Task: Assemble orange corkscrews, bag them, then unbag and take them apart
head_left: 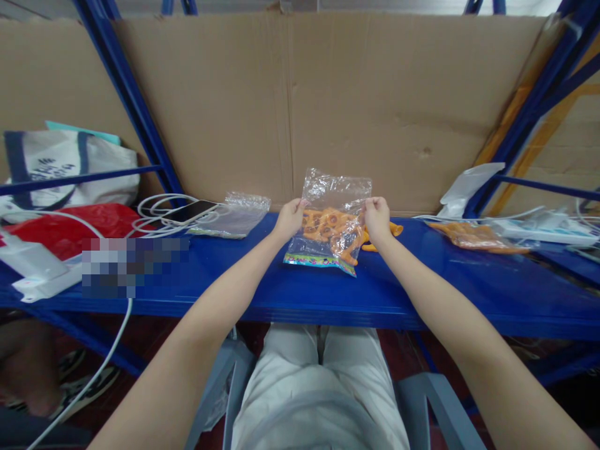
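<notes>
Both hands grip a clear plastic bag [338, 188] above the blue shelf, one at each side. My left hand [290, 219] pinches its left edge, and my right hand [377, 217] pinches the right edge. The bag has a colourful printed strip along its lower end. Orange pieces [329, 225] show through the clear plastic; whether all of them lie inside or some behind it, I cannot tell. More orange pieces [396, 229] stick out past the bag, beside and behind my right hand.
Flat clear bags [239, 215] and a phone [190, 212] with white cables lie to the left. Further left are a power strip [49, 281], red plastic [107, 225] and a cloth bag [100, 172]. A bag of orange pieces [478, 237] lies right. Cardboard [375, 94] stands behind.
</notes>
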`<state>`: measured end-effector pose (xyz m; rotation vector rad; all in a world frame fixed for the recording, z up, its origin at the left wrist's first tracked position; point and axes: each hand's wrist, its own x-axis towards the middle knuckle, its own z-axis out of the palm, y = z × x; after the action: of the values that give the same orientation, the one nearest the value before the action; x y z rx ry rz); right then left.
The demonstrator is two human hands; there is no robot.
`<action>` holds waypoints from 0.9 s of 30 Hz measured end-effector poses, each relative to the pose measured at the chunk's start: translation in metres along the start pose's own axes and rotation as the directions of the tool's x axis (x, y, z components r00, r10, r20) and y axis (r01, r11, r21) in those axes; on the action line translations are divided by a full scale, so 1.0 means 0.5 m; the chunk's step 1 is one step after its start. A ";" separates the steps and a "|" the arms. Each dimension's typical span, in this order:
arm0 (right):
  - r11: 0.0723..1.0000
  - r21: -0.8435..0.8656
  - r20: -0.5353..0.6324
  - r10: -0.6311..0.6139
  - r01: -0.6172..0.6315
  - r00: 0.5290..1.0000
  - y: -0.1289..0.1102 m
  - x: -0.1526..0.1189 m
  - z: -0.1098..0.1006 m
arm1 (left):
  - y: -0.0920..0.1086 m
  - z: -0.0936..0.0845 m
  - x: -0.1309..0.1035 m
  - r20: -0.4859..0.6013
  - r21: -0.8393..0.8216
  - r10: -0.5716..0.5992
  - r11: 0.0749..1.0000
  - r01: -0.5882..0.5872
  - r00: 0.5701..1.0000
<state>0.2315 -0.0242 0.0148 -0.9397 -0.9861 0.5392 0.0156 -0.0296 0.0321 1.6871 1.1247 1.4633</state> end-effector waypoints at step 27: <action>0.917 -0.230 -0.076 -0.352 0.327 0.933 0.039 0.087 -0.070 | -0.003 0.010 0.003 0.195 -0.113 -0.081 0.988 0.105 0.977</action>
<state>0.2832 0.0038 0.0103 -0.9507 -1.0882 0.0834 0.0199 -0.0272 0.0305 1.6276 0.9763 1.2577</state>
